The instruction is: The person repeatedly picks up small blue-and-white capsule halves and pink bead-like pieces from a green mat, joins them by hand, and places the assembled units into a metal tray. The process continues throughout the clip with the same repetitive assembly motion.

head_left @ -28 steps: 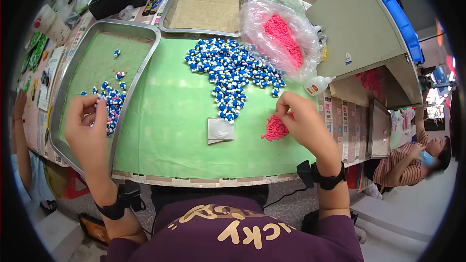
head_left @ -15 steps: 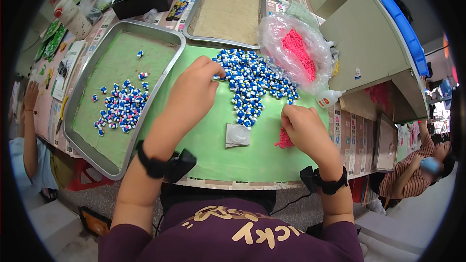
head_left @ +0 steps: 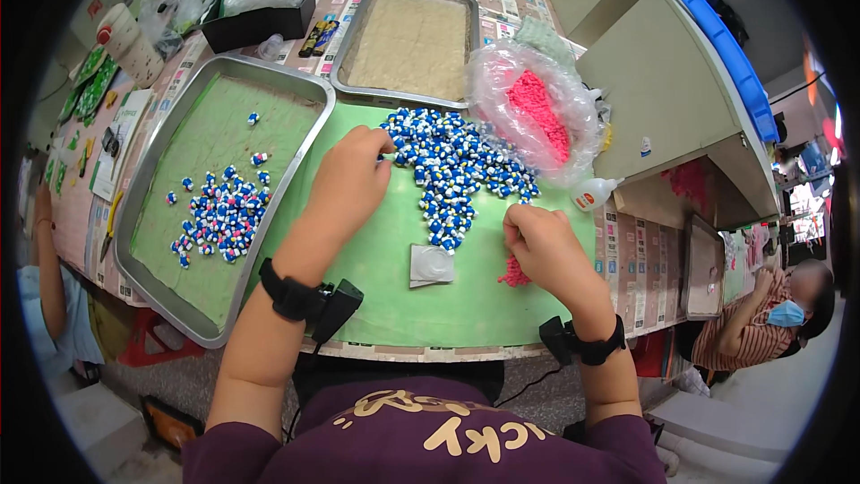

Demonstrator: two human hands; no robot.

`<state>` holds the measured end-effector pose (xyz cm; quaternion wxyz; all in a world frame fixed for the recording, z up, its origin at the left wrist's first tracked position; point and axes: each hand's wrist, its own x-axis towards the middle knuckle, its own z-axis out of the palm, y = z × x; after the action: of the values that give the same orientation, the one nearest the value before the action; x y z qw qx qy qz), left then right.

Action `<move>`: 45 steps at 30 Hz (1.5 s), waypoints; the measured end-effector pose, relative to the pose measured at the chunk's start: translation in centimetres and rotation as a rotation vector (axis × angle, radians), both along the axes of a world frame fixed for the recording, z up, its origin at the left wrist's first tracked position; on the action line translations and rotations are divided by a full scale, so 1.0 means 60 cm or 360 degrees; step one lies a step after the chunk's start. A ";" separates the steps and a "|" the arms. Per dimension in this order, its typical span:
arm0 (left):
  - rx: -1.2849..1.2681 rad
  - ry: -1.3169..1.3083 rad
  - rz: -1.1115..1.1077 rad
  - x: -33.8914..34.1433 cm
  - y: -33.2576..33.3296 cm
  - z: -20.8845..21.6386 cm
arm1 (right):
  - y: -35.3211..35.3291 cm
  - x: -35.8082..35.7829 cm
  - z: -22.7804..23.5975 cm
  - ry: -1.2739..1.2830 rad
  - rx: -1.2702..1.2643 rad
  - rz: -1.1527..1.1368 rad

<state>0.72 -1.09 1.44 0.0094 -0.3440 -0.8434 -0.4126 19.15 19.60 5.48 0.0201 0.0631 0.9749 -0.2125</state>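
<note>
Many blue-and-white pieces (head_left: pixel 448 161): heaped toward the surface's (head_left: pixel 358 315) far edge.
Left hand (head_left: pixel 348 177): at their left side; whether its fingers grasp one, I can't tell.
Right hand (head_left: pixel 545 249): fingers curled over pink bits (head_left: pixel 513 275), nearer the front edge; any grip is hidden from me.

The left hand (head_left: pixel 351 177) and right hand (head_left: pixel 548 246) are reaching forward, well apart, backs facing upward.
The left forearm (head_left: pixel 270 341) is slanting up and rightward, its fingers (head_left: pixel 375 141) bending toward the thumb (head_left: pixel 382 172); the right forearm (head_left: pixel 613 384) is leaning up and leftward, that hand's fingers curling inward.
</note>
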 end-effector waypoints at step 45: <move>0.0994 -0.1329 -0.0281 0.106 -0.091 0.081 | -0.094 -0.042 0.063 0.0305 -0.0641 0.0370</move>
<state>7.08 -6.57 6.27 -0.2601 -0.2009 -0.5799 -0.7454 16.62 13.94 9.27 -0.0359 -0.0750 0.9111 -0.4038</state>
